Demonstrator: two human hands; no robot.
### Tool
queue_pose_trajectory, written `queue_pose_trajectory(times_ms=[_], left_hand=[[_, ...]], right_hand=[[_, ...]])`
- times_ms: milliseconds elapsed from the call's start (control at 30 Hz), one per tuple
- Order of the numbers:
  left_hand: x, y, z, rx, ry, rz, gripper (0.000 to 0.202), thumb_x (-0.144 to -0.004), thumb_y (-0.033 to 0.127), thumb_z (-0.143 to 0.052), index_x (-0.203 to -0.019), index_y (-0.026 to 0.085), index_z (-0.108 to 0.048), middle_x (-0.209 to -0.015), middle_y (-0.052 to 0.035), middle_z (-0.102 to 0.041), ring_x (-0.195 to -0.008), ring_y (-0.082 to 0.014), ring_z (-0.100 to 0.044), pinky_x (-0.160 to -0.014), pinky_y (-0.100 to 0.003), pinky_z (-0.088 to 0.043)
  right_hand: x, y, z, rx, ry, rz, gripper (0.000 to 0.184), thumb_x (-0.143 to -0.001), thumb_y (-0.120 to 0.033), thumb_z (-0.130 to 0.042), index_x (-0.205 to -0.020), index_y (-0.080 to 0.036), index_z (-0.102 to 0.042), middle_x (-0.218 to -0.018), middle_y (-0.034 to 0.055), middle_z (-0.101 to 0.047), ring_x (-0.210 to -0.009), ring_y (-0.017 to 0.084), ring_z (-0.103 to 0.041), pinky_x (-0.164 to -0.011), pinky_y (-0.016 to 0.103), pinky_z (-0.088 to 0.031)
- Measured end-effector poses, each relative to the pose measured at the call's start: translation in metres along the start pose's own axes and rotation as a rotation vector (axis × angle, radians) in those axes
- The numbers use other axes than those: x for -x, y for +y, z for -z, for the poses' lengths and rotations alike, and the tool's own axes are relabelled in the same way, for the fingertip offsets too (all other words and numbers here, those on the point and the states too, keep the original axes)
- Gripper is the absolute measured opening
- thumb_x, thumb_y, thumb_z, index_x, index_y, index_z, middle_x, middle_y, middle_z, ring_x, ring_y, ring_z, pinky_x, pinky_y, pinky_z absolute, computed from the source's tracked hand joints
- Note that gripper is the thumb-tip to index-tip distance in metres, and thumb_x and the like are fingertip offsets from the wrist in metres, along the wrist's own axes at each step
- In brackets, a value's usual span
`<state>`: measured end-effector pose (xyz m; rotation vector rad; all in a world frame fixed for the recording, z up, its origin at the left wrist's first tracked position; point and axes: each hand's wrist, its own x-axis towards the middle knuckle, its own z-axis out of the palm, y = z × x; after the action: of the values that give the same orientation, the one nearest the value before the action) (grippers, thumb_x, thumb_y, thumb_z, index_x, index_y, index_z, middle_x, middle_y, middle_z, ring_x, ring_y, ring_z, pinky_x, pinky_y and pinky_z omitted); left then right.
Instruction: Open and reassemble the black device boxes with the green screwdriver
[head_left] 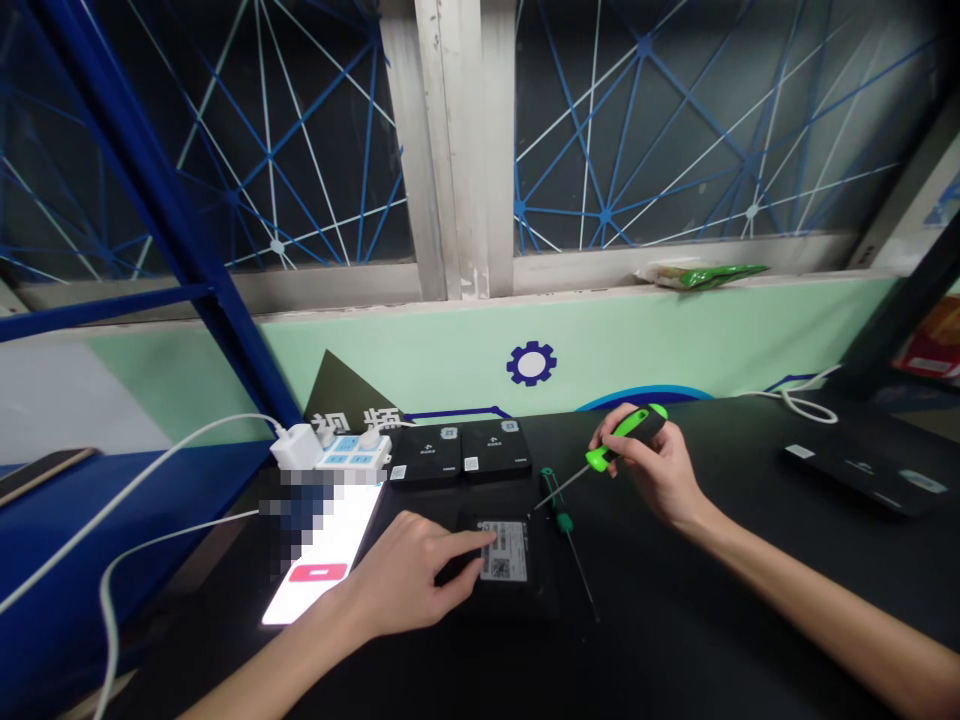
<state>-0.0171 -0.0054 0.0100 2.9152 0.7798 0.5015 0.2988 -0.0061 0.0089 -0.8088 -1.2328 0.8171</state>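
Evidently unopened, the labelled black box (pixel 538 575) lies near centre on the black tabletop (pixel 660 640), work at its far-right corner apparently unfinished; my left hand (pixel 427 565), gripping nothing, touches its label (pixel 506 555); my right hand (pixel 664 468) grasps a bright-green screwdriver (pixel 628 437). Mint-green wall (pixel 420 350) and windows (pixel 660 110) stand beyond.

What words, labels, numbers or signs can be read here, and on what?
"视 频": white characters on the wall.
Gear sign, no text: same wall.
Box touched by the left hand: white label with a square code, too small to read.
Two boxes behind it, and another at right: marks too small.
Lit screen: partly pixelated, nothing readable.
Green packet, red packet: blurred.
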Motion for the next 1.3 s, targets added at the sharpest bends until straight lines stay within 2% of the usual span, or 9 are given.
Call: queue_pose_trajectory(times_ms=[133, 300, 500, 800, 1133, 1300], left_hand=[[0.0, 0.001, 0.0, 0.003, -0.001, -0.011, 0.034, -0.095, 0.025, -0.048, -0.122, 0.023, -0.068, -0.051, 0.0064, -0.059, -0.042, -0.0114, -0.053, -0.048, -0.024, -0.035], [-0.001, 0.0, 0.001, 0.0, 0.007, -0.017, 0.034, -0.095, 0.023, -0.048, -0.122, 0.024, -0.068, -0.052, 0.006, -0.06, -0.042, -0.0112, -0.053, -0.048, -0.024, -0.036], [-0.001, 0.0, 0.001, 0.003, 0.003, -0.024, 0.034, -0.096, 0.023, -0.047, -0.122, 0.024, -0.068, -0.051, 0.0057, -0.061, -0.042, -0.0111, -0.054, -0.048, -0.023, -0.035], [0.0, 0.0, 0.001, 0.0, -0.004, -0.023, 0.034, -0.097, 0.023, -0.048, -0.124, 0.024, -0.068, -0.052, 0.0056, -0.061, -0.042, -0.0109, -0.054, -0.047, -0.024, -0.035], [0.001, -0.003, -0.001, 0.0, 0.012, -0.037, 0.034, -0.096, 0.023, -0.047, -0.123, 0.024, -0.068, -0.052, 0.0057, -0.06, -0.042, -0.0108, -0.054, -0.048, -0.023, -0.037], [0.0, -0.001, 0.001, 0.008, -0.006, -0.022, 0.033, -0.096, 0.023, -0.047, -0.121, 0.024, -0.069, -0.053, 0.0053, -0.06, -0.042, -0.0111, -0.054, -0.047, -0.023, -0.035]], right_hand=[[0.0, 0.0, 0.0, 0.017, 0.045, 0.01, 0.013, -0.08, -0.028, -0.075, -0.084, -0.019, -0.066, -0.077, 0.0036, -0.066, -0.059, 0.017, -0.06, -0.048, 0.027, -0.047], [0.004, -0.002, -0.009, -0.063, 0.004, -0.026, 0.012, -0.082, -0.028, -0.074, -0.083, -0.019, -0.067, -0.079, 0.0036, -0.066, -0.062, 0.016, -0.061, -0.051, 0.026, -0.048], [0.012, 0.0, -0.021, -0.104, -0.078, -0.129, 0.015, -0.082, -0.029, -0.076, -0.086, -0.017, -0.068, -0.09, 0.0061, -0.07, -0.061, 0.014, -0.063, -0.062, 0.028, -0.052], [0.015, -0.001, -0.028, -0.23, -0.142, -0.35, 0.02, -0.075, -0.03, -0.081, -0.082, -0.016, -0.069, -0.082, 0.0053, -0.072, -0.058, 0.014, -0.062, -0.058, 0.027, -0.052], [0.008, 0.002, -0.02, -0.285, -0.002, -0.366, 0.021, -0.073, -0.029, -0.082, -0.08, -0.017, -0.067, -0.086, 0.0055, -0.072, -0.059, 0.013, -0.061, -0.059, 0.025, -0.052], [0.01, 0.003, -0.023, -0.297, -0.03, -0.398, 0.021, -0.075, -0.03, -0.082, -0.082, -0.016, -0.068, -0.09, 0.0062, -0.072, -0.062, 0.013, -0.063, -0.062, 0.026, -0.054]])
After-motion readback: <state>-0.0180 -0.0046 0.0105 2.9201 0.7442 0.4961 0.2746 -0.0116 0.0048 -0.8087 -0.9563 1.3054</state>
